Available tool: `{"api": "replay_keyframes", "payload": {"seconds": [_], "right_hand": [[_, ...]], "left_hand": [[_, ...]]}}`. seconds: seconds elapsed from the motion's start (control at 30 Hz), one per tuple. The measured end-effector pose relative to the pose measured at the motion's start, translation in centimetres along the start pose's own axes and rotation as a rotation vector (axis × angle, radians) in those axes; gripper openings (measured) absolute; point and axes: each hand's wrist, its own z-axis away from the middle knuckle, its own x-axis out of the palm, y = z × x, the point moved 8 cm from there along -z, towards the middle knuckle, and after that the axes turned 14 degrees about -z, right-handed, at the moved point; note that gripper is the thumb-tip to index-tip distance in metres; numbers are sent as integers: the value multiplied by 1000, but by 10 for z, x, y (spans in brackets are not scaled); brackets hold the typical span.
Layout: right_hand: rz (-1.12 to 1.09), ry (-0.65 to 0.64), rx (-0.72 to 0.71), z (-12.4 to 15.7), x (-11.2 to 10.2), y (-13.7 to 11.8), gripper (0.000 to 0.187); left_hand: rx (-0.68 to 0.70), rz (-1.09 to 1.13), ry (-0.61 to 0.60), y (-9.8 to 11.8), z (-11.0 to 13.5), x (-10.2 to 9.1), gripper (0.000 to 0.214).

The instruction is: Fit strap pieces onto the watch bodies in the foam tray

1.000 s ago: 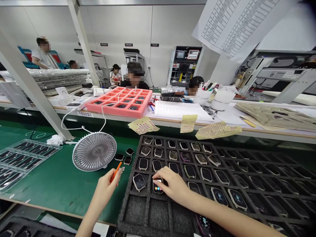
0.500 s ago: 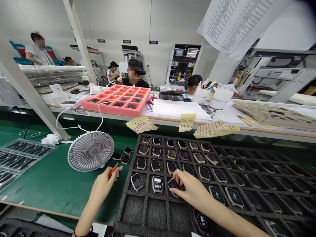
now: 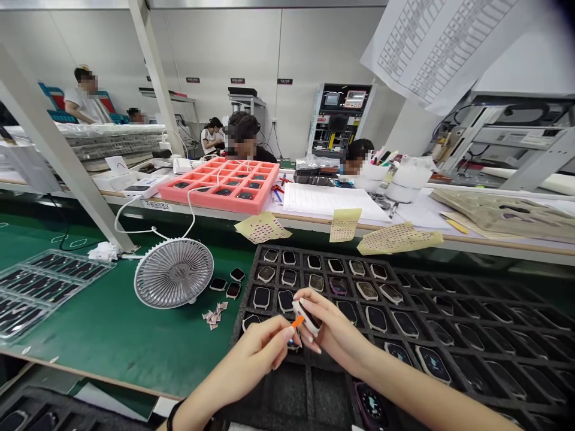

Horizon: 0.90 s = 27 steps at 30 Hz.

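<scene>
Raised over the black foam tray [image 3: 330, 389], my right hand [image 3: 339, 329] grips a smartwatch case [image 3: 309, 318] without a strap, tilted so its side faces left. My left hand [image 3: 258, 359] is closed around an orange pointed stick [image 3: 297, 321], probably plastic. The stick's tip is at the side of the watch; whether it touches cannot be made out. Below my hands, rows of similar watch cases lie in the tray's compartments, among them a dark-screened watch [image 3: 262, 297]. A purple watch [image 3: 371, 402] lies lower right of my hands.
Left of the tray are a white fan [image 3: 175, 272], several loose watches [image 3: 233, 290] and small paper pieces [image 3: 214, 315] on the green mat [image 3: 112, 335]. A pink foam tray [image 3: 256, 206] rests on the shelf behind. Co-workers sit beyond it.
My right hand has lifted a watch from the tray and brought it left. My left hand has moved right with the orange stick, from the paper pieces to the watch.
</scene>
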Motion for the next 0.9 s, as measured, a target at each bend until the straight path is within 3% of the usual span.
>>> {"api": "replay_keyframes", "payload": {"seconds": [0.2,0.9], "right_hand": [[-175,41,-53,-4,6,4,20],[-124,91,-142,-1,4,1,23]], "left_hand": [[-5,82,7,-6,-10,6,39],[-20,123,-18,-11,-12,6,44]]}}
